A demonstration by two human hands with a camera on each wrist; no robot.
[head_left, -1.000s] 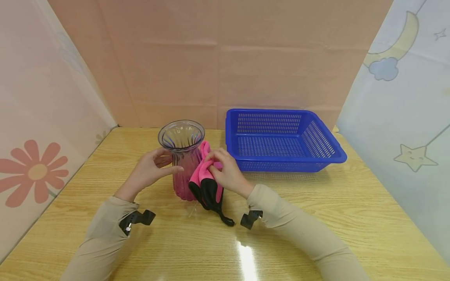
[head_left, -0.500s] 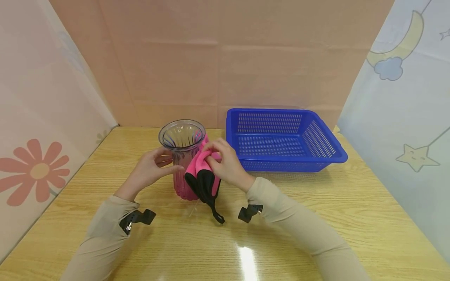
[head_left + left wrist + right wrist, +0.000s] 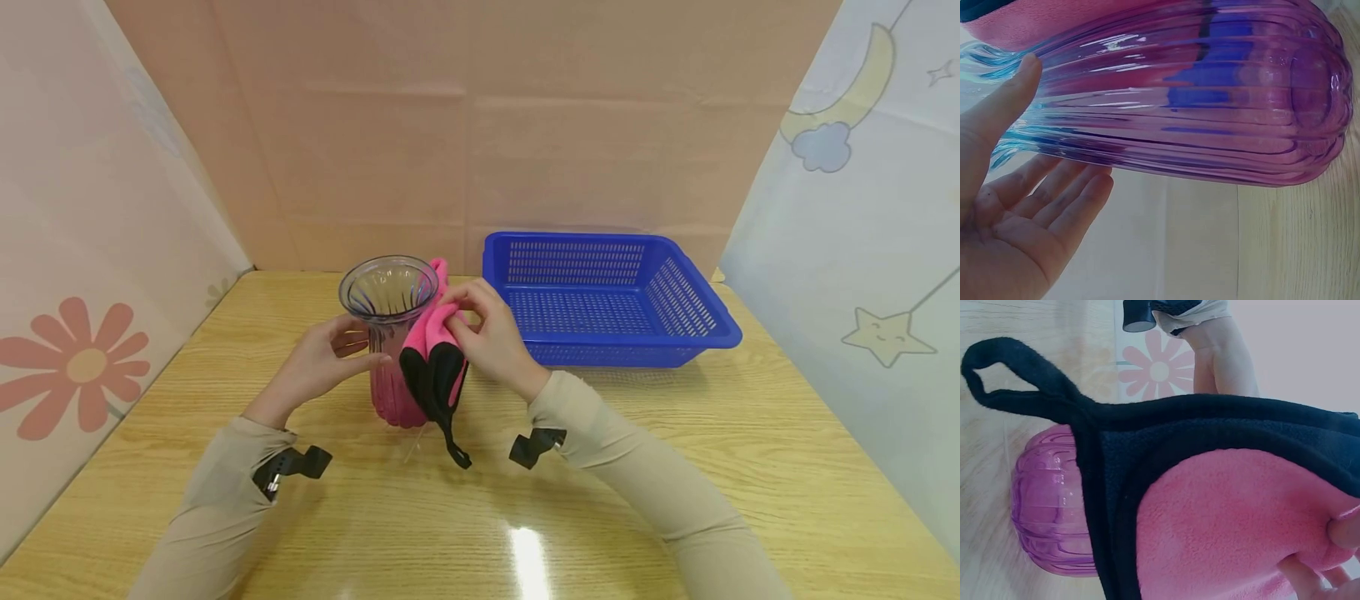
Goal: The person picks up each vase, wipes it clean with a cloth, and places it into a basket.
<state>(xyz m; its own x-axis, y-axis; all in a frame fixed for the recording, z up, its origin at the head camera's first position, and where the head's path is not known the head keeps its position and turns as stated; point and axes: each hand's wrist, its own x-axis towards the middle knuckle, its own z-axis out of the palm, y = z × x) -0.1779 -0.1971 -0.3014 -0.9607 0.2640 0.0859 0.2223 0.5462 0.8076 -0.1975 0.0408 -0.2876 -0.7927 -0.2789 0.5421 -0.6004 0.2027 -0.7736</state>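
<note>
A ribbed glass vase (image 3: 393,396), purple-pink below and clear bluish at its flared rim, stands upright on the table. My left hand (image 3: 318,360) holds its narrow upper part from the left, thumb in front and fingers behind. In the left wrist view the thumb and fingertips of that hand (image 3: 1022,219) touch the glass. My right hand (image 3: 491,333) pinches a fleecy pink cloth (image 3: 433,327) with black edging and a black hanging loop, bunched against the vase's right side. The cloth (image 3: 1222,519) fills much of the right wrist view and hides part of the vase (image 3: 1054,500).
A blue plastic basket (image 3: 607,339) with slotted walls stands at the back right of the wooden table (image 3: 420,533). Behind is a peach-coloured backdrop (image 3: 465,150); patterned cloth panels flank both sides. A thin clear strip (image 3: 412,446) shows near the vase's base.
My right hand has moved the cloth upward along the vase's right side, so its top now reaches rim height and its loop hangs higher. The left hand and vase have stayed in place.
</note>
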